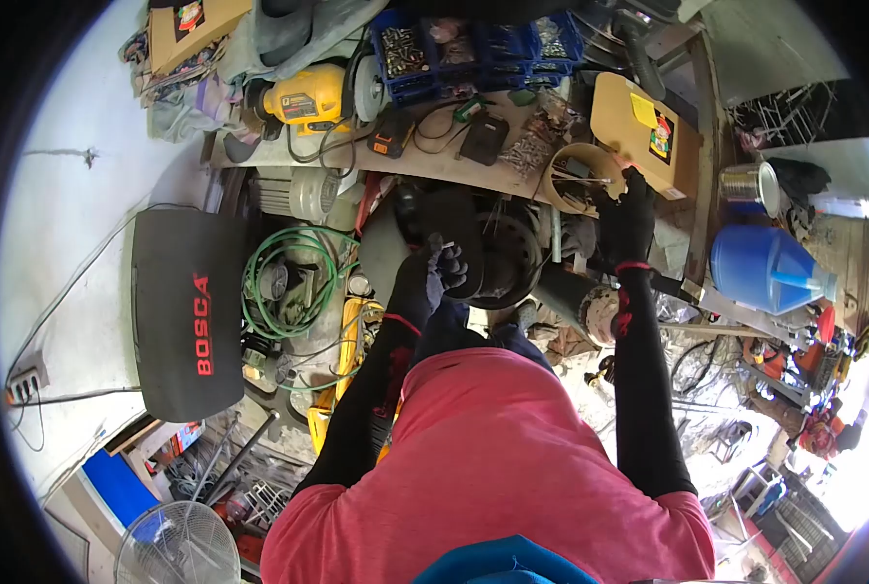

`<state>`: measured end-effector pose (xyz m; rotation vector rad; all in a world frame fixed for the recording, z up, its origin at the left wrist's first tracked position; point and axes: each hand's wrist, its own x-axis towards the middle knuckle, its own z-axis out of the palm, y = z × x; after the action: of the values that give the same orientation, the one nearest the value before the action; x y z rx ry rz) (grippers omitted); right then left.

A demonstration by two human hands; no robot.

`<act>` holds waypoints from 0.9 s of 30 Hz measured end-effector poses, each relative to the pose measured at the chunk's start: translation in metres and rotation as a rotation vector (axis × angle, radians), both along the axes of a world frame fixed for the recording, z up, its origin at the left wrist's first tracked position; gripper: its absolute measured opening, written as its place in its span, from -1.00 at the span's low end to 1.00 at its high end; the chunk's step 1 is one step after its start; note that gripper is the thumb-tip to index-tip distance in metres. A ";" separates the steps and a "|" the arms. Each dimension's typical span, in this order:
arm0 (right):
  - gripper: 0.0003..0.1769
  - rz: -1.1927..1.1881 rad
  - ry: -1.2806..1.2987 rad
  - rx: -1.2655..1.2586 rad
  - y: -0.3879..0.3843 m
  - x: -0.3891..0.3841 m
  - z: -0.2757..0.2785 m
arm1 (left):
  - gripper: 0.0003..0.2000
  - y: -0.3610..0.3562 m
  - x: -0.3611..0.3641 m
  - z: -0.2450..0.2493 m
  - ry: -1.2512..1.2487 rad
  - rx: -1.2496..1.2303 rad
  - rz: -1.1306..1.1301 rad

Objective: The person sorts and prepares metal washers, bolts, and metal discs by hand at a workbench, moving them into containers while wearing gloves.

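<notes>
My right hand (627, 222), in a black glove, reaches to the right rim of a round tan container (555, 185) on the bench. Thumb and forefinger look apart, with nothing clearly held between them. Thin rods (586, 179) lie across the container's opening, their ends close to my thumb. My left hand (444, 267), gloved in black and grey, is raised in front of my body with its fingers curled in. A small pale spot shows at its fingertips, too small to name. Below and beyond it is a dark round seat or wheel-like thing (506, 263).
On the bench (425, 167) stand a yellow bench grinder (303, 97), blue bins (439, 54) of small hardware, a battery pack (391, 133) and a cardboard box (644, 127). A blue jug (760, 268) is at right. Green hose (289, 243) and a black BOSCA speaker-like case (186, 311) are left.
</notes>
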<state>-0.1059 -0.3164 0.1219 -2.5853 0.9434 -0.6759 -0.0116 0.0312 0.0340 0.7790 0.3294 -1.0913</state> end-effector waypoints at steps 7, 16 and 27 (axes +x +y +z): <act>-0.78 0.237 -0.408 0.636 0.123 -0.046 -0.023 | -0.78 -0.047 -0.030 -0.008 0.087 -0.451 -0.103; -0.73 0.252 -0.254 0.995 0.126 -0.066 0.013 | -0.69 -0.106 -0.059 0.041 -0.346 -0.066 -0.308; -0.82 0.044 -0.575 0.765 0.077 -0.083 -0.048 | -0.56 -0.105 -0.046 0.034 -1.745 0.767 -0.204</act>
<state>-0.1892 -0.2397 0.0744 -1.6131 0.7462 -0.7858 -0.0577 -0.0740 0.0683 2.1479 -0.8960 -0.0990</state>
